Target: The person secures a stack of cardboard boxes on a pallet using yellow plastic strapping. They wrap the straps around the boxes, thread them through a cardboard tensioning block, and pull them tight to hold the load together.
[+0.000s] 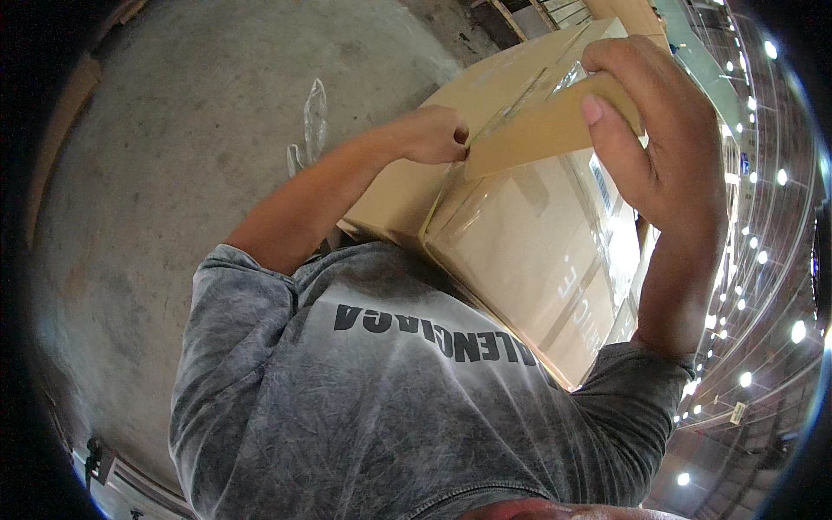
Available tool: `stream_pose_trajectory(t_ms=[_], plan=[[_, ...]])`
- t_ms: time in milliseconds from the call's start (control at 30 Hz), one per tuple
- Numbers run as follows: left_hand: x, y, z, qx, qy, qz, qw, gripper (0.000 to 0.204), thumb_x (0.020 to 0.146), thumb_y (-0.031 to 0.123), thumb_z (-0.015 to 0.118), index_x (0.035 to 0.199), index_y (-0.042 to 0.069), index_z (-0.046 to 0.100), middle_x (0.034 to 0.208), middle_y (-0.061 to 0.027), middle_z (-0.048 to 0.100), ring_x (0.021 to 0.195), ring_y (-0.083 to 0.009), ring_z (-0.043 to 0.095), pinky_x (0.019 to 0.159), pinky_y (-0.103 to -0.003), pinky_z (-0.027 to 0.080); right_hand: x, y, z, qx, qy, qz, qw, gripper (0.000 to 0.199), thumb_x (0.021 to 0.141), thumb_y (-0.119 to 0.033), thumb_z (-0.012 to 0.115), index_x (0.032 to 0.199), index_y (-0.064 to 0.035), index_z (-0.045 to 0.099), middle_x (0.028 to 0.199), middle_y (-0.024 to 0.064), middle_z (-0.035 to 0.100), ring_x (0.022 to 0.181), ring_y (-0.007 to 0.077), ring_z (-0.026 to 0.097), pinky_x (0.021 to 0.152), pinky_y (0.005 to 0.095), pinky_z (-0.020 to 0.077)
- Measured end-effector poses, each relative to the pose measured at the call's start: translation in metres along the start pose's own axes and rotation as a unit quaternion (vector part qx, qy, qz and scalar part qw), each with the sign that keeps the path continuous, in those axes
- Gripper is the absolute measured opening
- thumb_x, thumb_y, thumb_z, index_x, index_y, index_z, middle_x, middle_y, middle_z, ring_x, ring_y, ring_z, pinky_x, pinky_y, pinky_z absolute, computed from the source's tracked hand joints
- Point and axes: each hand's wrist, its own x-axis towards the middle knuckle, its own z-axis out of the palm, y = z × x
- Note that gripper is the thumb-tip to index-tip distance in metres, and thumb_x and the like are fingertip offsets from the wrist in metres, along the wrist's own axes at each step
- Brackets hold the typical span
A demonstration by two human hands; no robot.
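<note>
A large brown cardboard box (520,234) with clear tape on its faces stands tilted in view against my body. Across its upper edge lies a narrow cardboard flap or strip (537,130); I cannot tell whether it is joined to the box. My right hand (663,121) grips its right end, thumb on the near face and fingers bent over the top. At the left end, my left hand (429,136) is closed in a pinch against the strip's corner. What its fingertips hold is hidden.
Clear plastic film (315,121) rises beside my left forearm, over the grey concrete floor (191,147). More cardboard (633,13) and slatted wood (524,17) stand beyond the box. Brown boards (65,130) line the far left edge. Ceiling lights (798,331) show at right.
</note>
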Motion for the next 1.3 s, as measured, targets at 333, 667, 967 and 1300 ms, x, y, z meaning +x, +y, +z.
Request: stream_pose_trajectory(t_ms=[333,667,967,1300], plan=[[-0.011,0.007,0.027,-0.013,0.038,-0.011,0.999,0.033,0.087,0.024,0.068,0.103,-0.005,0.067,0.093,-0.0248,0.071,0.086,-0.0355,0.071,0.073,-0.047,0.054,0.006,0.017,-0.003,0.012,0.013,0.012,1.000,0.026,0.092,-0.013,0.062,0.115,-0.0020,0.063,0.105,0.0194,0.067,0.093,0.0337,0.068,0.085,0.0391,0.0519],[-0.020,0.038,0.003,-0.022,-0.113,-0.103,0.988,0.052,0.089,0.024,0.070,0.132,-0.002,0.056,0.119,-0.0262,0.069,0.116,-0.0420,0.065,0.095,-0.050,0.052,-0.008,0.043,-0.017,0.052,0.052,0.064,0.995,0.021,0.092,-0.015,0.062,0.111,-0.0048,0.064,0.098,0.0185,0.067,0.088,0.0357,0.068,0.080,0.0409,0.0526],[-0.016,0.032,0.012,-0.303,-0.032,-0.190,0.933,0.030,0.087,0.018,0.064,0.109,-0.003,0.064,0.080,-0.0128,0.065,0.057,-0.0204,0.063,0.046,-0.037,0.049,-0.002,0.041,-0.023,0.043,0.039,0.004,0.998,0.026,0.090,-0.017,0.065,0.112,-0.0042,0.062,0.100,0.0190,0.066,0.087,0.0367,0.067,0.079,0.0414,0.0529],[-0.022,0.003,0.024,-0.457,-0.028,-0.163,0.874,0.016,0.080,0.022,0.066,0.081,0.006,0.065,0.069,-0.0027,0.057,0.055,-0.0138,0.052,0.046,-0.032,0.044,0.000,0.036,-0.017,0.001,0.024,-0.009,1.000,0.027,0.091,-0.012,0.059,0.114,0.0007,0.062,0.104,0.0201,0.064,0.090,0.0325,0.066,0.083,0.0384,0.0513]])
